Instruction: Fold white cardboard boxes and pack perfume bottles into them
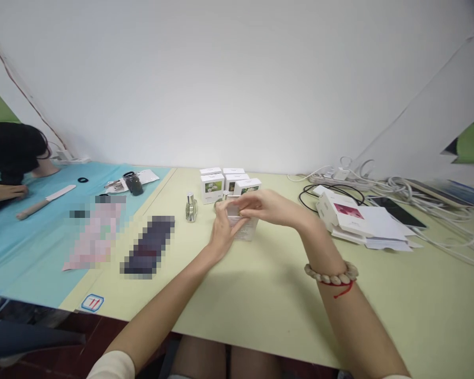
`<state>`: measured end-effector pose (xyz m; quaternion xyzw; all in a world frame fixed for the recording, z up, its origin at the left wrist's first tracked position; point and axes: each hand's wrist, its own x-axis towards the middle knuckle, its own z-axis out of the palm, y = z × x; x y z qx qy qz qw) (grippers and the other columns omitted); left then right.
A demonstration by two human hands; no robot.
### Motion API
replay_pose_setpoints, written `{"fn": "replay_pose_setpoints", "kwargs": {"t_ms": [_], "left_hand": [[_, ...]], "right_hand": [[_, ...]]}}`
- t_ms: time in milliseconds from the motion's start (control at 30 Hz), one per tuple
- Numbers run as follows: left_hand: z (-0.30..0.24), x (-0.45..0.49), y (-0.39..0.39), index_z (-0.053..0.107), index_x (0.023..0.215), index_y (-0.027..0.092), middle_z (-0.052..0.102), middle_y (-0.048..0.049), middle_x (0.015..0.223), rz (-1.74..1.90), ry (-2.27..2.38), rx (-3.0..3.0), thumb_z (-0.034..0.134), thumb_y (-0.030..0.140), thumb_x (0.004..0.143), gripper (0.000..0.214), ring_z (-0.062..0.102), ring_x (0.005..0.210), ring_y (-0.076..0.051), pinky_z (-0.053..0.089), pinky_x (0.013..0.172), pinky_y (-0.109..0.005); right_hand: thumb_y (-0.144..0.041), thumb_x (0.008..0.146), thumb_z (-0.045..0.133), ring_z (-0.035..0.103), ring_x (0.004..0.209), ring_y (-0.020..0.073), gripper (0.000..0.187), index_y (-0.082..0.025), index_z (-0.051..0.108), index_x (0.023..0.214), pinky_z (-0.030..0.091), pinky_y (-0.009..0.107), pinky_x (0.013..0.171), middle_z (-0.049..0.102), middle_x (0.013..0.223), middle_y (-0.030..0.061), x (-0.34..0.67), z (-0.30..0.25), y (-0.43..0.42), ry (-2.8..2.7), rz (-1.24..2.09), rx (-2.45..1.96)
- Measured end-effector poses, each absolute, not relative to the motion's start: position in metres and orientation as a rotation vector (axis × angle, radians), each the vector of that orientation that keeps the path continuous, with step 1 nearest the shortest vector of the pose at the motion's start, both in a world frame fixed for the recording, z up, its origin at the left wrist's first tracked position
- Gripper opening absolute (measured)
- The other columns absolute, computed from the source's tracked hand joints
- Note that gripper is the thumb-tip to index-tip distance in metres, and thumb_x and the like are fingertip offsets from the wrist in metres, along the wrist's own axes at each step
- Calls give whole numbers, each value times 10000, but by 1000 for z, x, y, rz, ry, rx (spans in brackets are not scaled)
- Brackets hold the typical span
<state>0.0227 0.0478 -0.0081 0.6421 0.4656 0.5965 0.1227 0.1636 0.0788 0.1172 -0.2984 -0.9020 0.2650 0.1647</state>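
Left hand (221, 227) curling around one pale box (245, 231), right hand (263, 205) pinching at its top, five white boxes (234, 179) standing behind, one glass bottle (190, 209) standing left

Place: a shared workroom is suggested;
Table (276, 300): marked at its front edge with a red-numbered tag (92, 302); small picture-printed cartons (212, 189) are stood near the wall (237, 84), which is plain white;
Blue cloth (8, 247): spread at the left, where a dark-haired dummy head (13, 147) and another person's hand (6, 192) are seen;
White cables (411, 193): heaped at the right.
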Motion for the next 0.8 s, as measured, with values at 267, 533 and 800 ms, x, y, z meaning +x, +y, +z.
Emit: {"fn": "replay_pose_setpoints", "kwargs": {"t_ms": [267,533,800], "left_hand": [[-14,19,51,289,1180,270,476,-101,1190,1771,1340,2074,555,378,818,463,520,1089,-199,452,866,-363],[-5,17,49,477,1081,225,466,-92,1195,1670,1436,2129,480,330,870,236,507,1115,-193,459,885,-344],[-3,19,47,596,983,217,498,-82,1122,1668,1397,2082,344,276,925,265,492,1104,-187,430,898,-337]], "right_hand": [[-350,758,605,585,845,200,148,-271,727,783,455,308,681,626,969,41,186,129,81,-2542,296,-937],[-408,743,622,510,1077,289,184,-281,733,815,425,422,869,543,1182,69,179,111,88,-2557,328,-1038],[-375,754,583,581,912,192,225,-198,670,861,468,284,735,610,1011,66,196,112,103,-2526,867,-887]]}}
